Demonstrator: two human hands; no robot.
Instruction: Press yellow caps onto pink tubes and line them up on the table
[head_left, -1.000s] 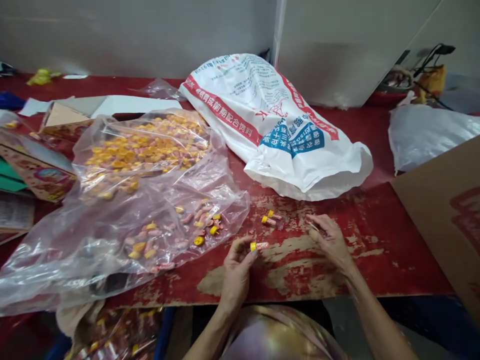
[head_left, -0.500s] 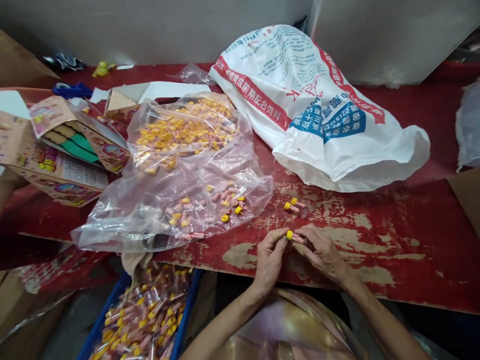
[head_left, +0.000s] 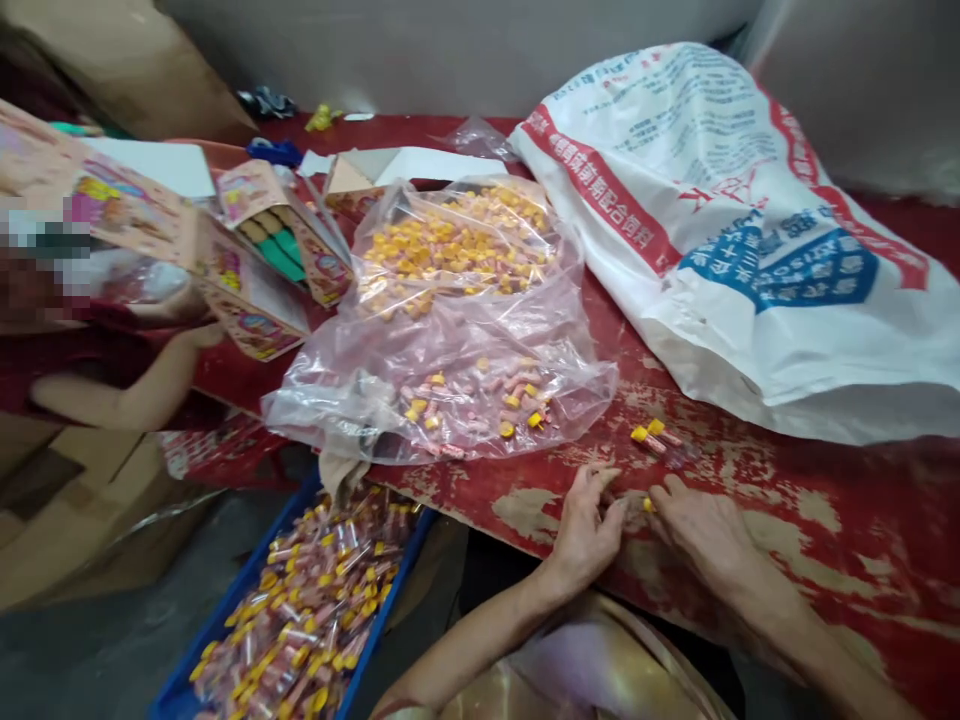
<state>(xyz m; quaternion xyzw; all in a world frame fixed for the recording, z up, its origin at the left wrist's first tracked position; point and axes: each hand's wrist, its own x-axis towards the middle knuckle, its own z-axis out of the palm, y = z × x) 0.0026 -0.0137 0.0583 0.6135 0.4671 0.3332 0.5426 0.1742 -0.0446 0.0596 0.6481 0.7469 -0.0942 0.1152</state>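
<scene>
Half a second ago both hands held the yellow-capped tube up between their fingertips, in plain sight. Now they have sunk onto the worktop (head_left: 795, 520). The left hand (head_left: 589, 520) lies with its fingers spread and its grip apart, the fingertips pointing toward the right hand (head_left: 701, 530). Of the yellow-capped tube (head_left: 645, 505) only the cap shows, in the gap between the two hands and right at the right fingertips. Whether the right grip is clamped on it cannot be told. The two loose tubes (head_left: 651, 435) lie as before, just beyond the hands.

The view has swung left and down. A blue crate (head_left: 180, 690) full of packed tubes, below the worktop's front edge, now shows almost whole. A co-worker's arm (head_left: 127, 390) has come into view at the far left, beside the printed cartons (head_left: 255, 300).

The worktop is red, its paint worn through in pale patches around the hands. A clear bag (head_left: 465, 340) of yellow-capped tubes lies slumped open on it, left of and beyond the hands. A big white sack (head_left: 750, 300) with red and blue print lies to the right of the bag. A grey wall (head_left: 450, 50) closes the far side.
</scene>
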